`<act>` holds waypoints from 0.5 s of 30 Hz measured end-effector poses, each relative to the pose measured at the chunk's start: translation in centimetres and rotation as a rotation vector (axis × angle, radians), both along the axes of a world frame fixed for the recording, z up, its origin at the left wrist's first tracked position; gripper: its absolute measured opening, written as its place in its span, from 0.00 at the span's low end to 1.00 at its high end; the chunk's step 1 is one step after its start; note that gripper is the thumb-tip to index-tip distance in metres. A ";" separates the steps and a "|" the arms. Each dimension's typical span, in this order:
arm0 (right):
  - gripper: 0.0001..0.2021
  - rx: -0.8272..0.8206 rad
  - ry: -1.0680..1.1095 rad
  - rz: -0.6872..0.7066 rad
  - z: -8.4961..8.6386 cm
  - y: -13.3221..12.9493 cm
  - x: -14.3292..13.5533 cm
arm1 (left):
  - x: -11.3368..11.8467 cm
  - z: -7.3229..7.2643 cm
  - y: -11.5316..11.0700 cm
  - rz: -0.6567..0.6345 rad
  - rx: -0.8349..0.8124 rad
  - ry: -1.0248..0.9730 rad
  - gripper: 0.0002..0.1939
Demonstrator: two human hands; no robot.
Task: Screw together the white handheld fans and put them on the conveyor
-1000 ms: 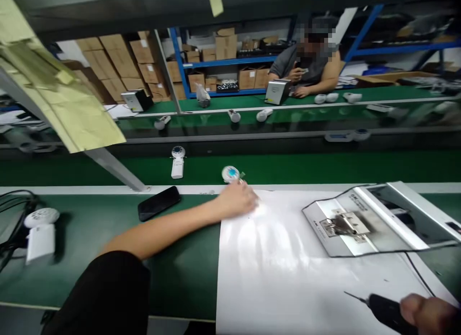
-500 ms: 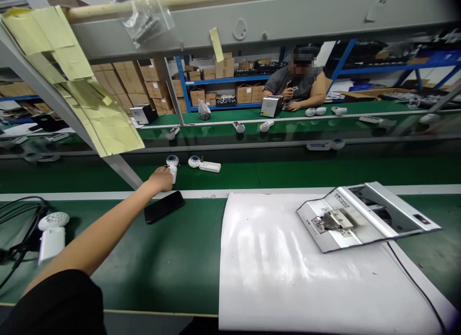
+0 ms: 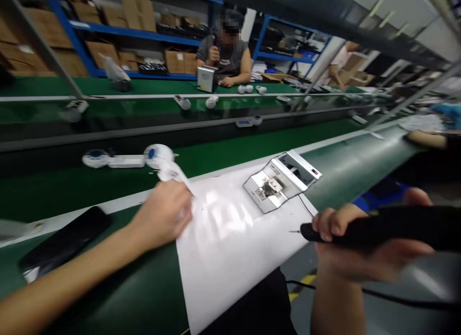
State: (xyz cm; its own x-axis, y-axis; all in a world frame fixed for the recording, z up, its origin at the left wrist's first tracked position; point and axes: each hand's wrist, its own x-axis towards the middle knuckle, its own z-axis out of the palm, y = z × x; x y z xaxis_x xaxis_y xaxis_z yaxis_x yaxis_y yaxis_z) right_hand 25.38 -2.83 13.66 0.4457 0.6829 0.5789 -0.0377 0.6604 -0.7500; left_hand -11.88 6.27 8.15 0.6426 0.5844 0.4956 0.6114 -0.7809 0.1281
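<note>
A white handheld fan (image 3: 169, 169) with a round, blue-centred head is in my left hand (image 3: 163, 214). My fingers wrap around its handle, just over the left edge of the white sheet (image 3: 230, 253). On the right, my right hand (image 3: 345, 234) grips a black electric screwdriver (image 3: 382, 227). Its thin bit points left above the sheet's right side. Between the hands, a silver screw feeder (image 3: 273, 184) rests on the far part of the sheet. Another white fan (image 3: 118, 160) lies on the green belt to the left of the held one.
A black phone (image 3: 68, 239) lies on the bench at left. Across the line sits a co-worker (image 3: 226, 54) by a silver box (image 3: 207, 79). Several white fans are scattered over there. A cable hangs below my right hand. Another person's arm (image 3: 428, 138) shows at far right.
My left hand has lifted a fan off the belt and brought it right, over to the sheet. My right hand has come into view with the electric screwdriver. The view has swung right.
</note>
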 end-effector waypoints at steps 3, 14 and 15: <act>0.25 0.107 -0.162 -0.072 2.0 3.6 -1.2 | 8.6 -2.5 -1.7 -0.404 -0.014 0.027 0.01; 0.25 0.121 -0.230 -0.194 -2.0 11.1 -4.3 | 13.4 -8.2 -2.1 -0.621 -0.196 0.016 0.10; 0.25 0.111 -0.222 -0.211 -2.2 11.1 -4.2 | 13.4 -8.2 -2.2 -0.623 -0.199 0.004 0.10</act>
State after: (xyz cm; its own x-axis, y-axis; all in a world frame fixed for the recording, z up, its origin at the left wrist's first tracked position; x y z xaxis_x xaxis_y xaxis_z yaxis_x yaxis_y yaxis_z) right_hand 21.21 8.30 11.49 0.4248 0.5165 0.7435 0.2651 0.7143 -0.6477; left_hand 1.50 4.10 -0.01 0.8921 0.1818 0.4136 0.0523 -0.9509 0.3050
